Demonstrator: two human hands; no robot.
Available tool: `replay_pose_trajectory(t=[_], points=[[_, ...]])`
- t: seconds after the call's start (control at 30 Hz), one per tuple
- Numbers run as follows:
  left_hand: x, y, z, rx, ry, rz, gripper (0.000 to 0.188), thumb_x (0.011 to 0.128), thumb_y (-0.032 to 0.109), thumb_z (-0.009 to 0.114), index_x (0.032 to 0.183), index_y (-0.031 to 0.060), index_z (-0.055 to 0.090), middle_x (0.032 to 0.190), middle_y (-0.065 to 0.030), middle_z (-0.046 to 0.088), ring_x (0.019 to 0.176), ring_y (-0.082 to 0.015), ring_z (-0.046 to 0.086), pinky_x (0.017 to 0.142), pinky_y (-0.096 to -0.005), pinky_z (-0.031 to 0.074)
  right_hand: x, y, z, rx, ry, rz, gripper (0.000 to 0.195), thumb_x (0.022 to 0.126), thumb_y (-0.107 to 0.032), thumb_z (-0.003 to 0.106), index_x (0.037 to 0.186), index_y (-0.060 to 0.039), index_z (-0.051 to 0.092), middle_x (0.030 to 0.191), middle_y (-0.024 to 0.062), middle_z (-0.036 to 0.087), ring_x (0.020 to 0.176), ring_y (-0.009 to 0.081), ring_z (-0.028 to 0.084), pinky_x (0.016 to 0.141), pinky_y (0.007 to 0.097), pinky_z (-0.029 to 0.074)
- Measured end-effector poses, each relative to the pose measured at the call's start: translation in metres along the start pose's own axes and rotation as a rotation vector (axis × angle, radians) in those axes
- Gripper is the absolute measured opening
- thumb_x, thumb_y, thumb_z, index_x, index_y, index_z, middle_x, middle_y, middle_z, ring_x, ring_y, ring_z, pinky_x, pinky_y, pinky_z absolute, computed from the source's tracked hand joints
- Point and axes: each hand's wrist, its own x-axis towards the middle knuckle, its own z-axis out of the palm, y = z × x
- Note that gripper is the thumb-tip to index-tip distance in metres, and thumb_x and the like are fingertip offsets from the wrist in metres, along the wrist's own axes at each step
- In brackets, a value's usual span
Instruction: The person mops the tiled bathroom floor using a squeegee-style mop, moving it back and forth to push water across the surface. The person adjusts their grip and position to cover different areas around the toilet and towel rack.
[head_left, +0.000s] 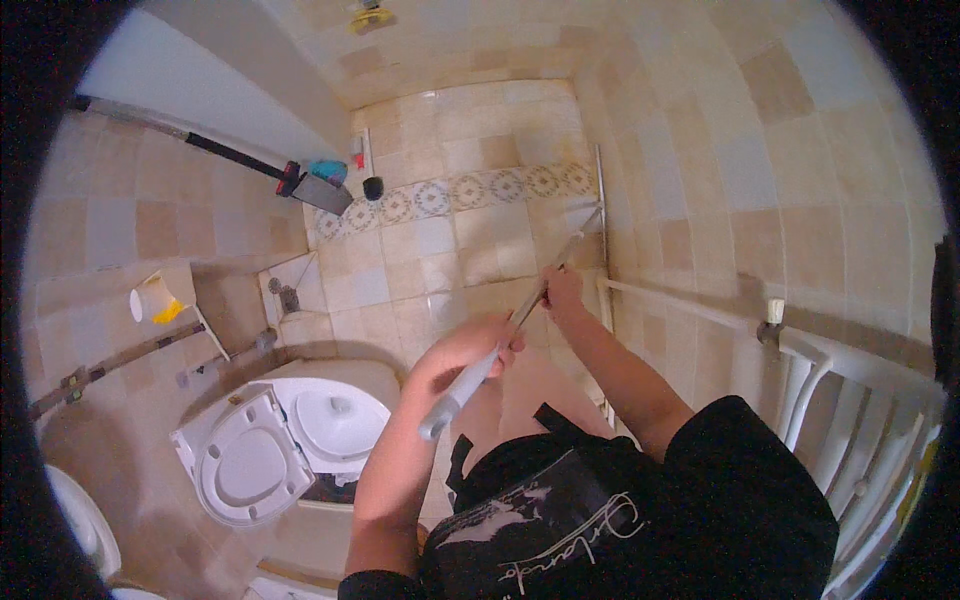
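Both hands are closed around a long pole (465, 382) with a grey grip, held slantwise before my body. My left hand (499, 345) grips it nearer the thick grey end. Farther down the shaft, close to the right wall, is my right hand (561, 289). The pole's far end reaches a thin, flat head (601, 214) at the foot of the right wall, seen nearly edge-on. Below lies the tiled floor (420, 262), crossed by a band of patterned tiles. What type of tool the head belongs to, I cannot tell.
A toilet (341, 416) with its seat and lid (251, 461) raised stands at the lower left. A flat mop (322, 191) leans at the left wall, beside a black brush head (373, 187). A white radiator (847, 427) and its pipe (675, 300) run along the right wall.
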Motion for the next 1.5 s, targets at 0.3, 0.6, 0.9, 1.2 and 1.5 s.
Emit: replay_pose_trajectory(t=[0.3, 0.6, 0.9, 1.2, 1.5], points=[[0.024, 0.037, -0.008, -0.656, -0.089, -0.144, 0.019, 0.076, 0.014, 0.036, 0.083, -0.0048, 0.038, 0.053, -0.0048, 0.042, 0.041, -0.0124, 0.043, 0.032, -0.0203, 0.039, 0.055, -0.014, 0.012, 0.054, -0.029, 0.132, 0.015, 0.07, -0.015, 0.044, 0.064, -0.001, 0.04, 0.05, 0.0094, 0.042, 0.035, 0.0186, 0.04, 0.027, 0.0295, 0.029], [0.02, 0.006, -0.04, -1.228, -0.227, -0.014, 0.017, 0.074, 0.008, 0.035, 0.08, -0.0072, 0.036, 0.063, -0.0092, 0.041, 0.046, -0.011, 0.041, 0.036, -0.0204, 0.04, 0.05, -0.006, 0.029, -0.108, -0.149, 0.23, 0.014, 0.067, -0.015, 0.047, 0.06, -0.0036, 0.042, 0.05, 0.0071, 0.041, 0.037, 0.0157, 0.039, 0.028, 0.0261, 0.029], [0.005, -0.044, -0.054, -1.384, -0.387, -0.077, 0.014, 0.076, 0.012, 0.032, 0.072, -0.0008, 0.034, 0.056, -0.0025, 0.037, 0.044, -0.0103, 0.039, 0.037, -0.0194, 0.037, 0.035, 0.028, 0.027, -0.305, -0.247, 0.166, 0.02, 0.069, -0.018, 0.046, 0.059, -0.0019, 0.042, 0.046, 0.0085, 0.043, 0.034, 0.0164, 0.039, 0.027, 0.0271, 0.03], [-0.12, -0.074, -0.065, -1.532, -0.395, 0.171, 0.009, 0.075, 0.009, 0.034, 0.073, -0.0001, 0.033, 0.059, -0.0034, 0.036, 0.049, -0.0115, 0.039, 0.041, -0.0222, 0.036, -0.017, 0.101, 0.091, -0.644, -0.662, -0.29, 0.019, 0.068, -0.013, 0.044, 0.056, 0.0018, 0.045, 0.048, 0.0118, 0.046, 0.036, 0.016, 0.042, 0.029, 0.0255, 0.031], [-0.258, -0.123, -0.102, -1.675, -0.344, 0.408, 0.013, 0.078, 0.012, 0.031, 0.072, -0.0001, 0.033, 0.055, -0.0024, 0.034, 0.049, -0.0113, 0.038, 0.041, -0.0211, 0.036, -0.169, 0.106, 0.227, -0.489, -0.754, 0.391, 0.02, 0.068, -0.015, 0.044, 0.059, 0.0024, 0.049, 0.049, 0.0113, 0.048, 0.038, 0.0153, 0.046, 0.03, 0.0243, 0.034]])
